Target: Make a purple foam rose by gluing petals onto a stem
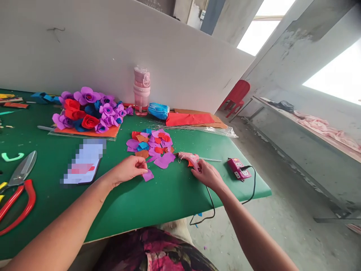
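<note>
Between the thumb and fingers of my left hand (130, 168) is pinched a small purple petal piece (148, 175), just above the green table. My right hand (208, 174) is closed round the handle of a pink hot glue gun (189, 157), whose nozzle points left and whose clear glue stick juts out behind. A pile of purple, red, blue and brown cut petals (158, 143) lies between and beyond my hands. Finished-looking purple, red and blue flowers (91, 109) are heaped on an orange sheet at the back left.
A phone (84, 162) lies left of my left hand, with large red-handled scissors (21, 188) farther left. At the back stand a pink bottle (141, 90), a blue packet (158, 111) and red sheet (190, 119). A magenta power box (239, 169) with a black cord sits near the right edge.
</note>
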The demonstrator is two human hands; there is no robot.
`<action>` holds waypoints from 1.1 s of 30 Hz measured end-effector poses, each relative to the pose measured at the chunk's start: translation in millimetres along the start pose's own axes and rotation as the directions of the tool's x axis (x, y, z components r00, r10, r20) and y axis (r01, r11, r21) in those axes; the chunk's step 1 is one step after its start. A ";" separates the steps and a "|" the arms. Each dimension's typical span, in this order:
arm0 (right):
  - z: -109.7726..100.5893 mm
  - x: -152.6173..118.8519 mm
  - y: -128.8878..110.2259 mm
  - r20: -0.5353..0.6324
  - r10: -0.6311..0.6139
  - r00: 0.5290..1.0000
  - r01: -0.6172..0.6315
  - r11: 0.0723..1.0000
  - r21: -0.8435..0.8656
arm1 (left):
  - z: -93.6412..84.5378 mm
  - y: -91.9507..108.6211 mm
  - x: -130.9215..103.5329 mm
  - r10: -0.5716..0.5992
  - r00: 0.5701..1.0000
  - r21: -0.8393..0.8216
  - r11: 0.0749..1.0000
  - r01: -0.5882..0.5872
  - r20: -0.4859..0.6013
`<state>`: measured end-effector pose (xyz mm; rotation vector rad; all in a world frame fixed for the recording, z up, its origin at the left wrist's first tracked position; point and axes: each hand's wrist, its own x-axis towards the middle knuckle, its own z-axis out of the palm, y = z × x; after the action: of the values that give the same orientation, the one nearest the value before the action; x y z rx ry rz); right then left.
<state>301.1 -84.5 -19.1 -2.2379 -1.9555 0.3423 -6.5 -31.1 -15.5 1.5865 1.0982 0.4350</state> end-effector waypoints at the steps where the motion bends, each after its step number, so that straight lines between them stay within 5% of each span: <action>1: -3.7 -0.4 -2.5 -0.026 -0.013 1.000 0.012 1.000 -0.011 | 0.1 -1.7 0.8 0.006 1.000 0.005 1.000 -0.006 -0.010; 4: -10.7 -9.2 -11.5 -0.154 -0.096 0.984 0.101 0.994 0.030 | -0.4 -4.7 2.8 0.006 1.000 0.004 1.000 -0.006 -0.022; 8: -2.2 -24.8 -27.2 -0.121 -0.367 0.922 0.384 0.908 0.170 | -0.8 -4.7 4.1 0.001 1.000 -0.001 1.000 -0.001 -0.028; 10: 2.5 -26.8 -29.6 -0.179 -0.408 0.895 0.432 0.892 0.130 | -0.6 -3.9 3.9 -0.006 1.000 0.002 1.000 0.006 -0.025; 15: -2.5 -11.0 -1.5 -0.365 -0.099 0.926 0.156 0.979 0.130 | 0.5 -6.0 4.3 -0.004 1.000 -0.014 1.000 0.004 -0.030; 20: 3.8 11.9 20.0 0.038 0.059 0.998 -0.066 0.962 0.264 | 1.4 -17.6 8.4 0.026 0.999 0.004 1.000 -0.026 -0.039; 25: 4.4 16.7 3.6 0.154 0.097 0.983 -0.143 0.933 0.329 | 4.1 -20.4 8.9 0.027 0.997 0.042 0.999 -0.024 -0.066; 27: -1.3 10.1 -5.0 0.201 0.071 0.977 -0.171 0.823 0.542 | 5.8 -16.7 7.3 0.017 0.995 0.096 0.995 -0.008 -0.100; 29: -6.7 -0.2 -13.0 0.256 0.018 0.967 -0.215 0.597 0.773 | 7.0 -12.2 5.6 0.019 0.991 0.172 0.985 0.003 -0.130; 33: -10.4 -20.0 -25.6 0.391 -0.125 0.912 -0.358 0.224 0.906 | 6.7 -6.2 2.8 0.020 0.991 0.253 0.967 0.015 -0.136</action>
<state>276.9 -100.3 -1.0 -1.3941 -0.9707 1.6355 -2.6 -32.8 -24.0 1.8030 1.2983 0.4236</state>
